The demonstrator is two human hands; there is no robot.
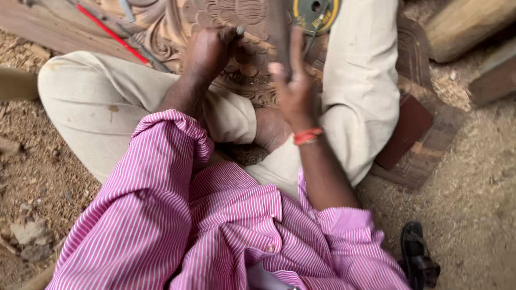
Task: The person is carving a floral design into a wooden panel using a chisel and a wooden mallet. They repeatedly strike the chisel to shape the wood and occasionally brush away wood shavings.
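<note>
1. Lying at the far left over the sawdust, a thin red-handled tool (pixel 110 33) rests on a brown plank (pixel 43 27), well apart from both hands.
2. Left hand (pixel 207 51) is clenched around a slim metal chisel (pixel 239 30), whose butt end pokes out above the fist.
3. Beneath the fist lies the brown floral-carved wooden panel (pixel 231 16).
4. Right hand (pixel 293 86) grasps a dark wooden mallet (pixel 278 32), upright just beside the chisel.

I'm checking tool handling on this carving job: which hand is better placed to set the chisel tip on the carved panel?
Left, probably. The left hand is closed round the chisel right over the carved panel. The right hand grips a blurred wooden mallet raised above it.
</note>
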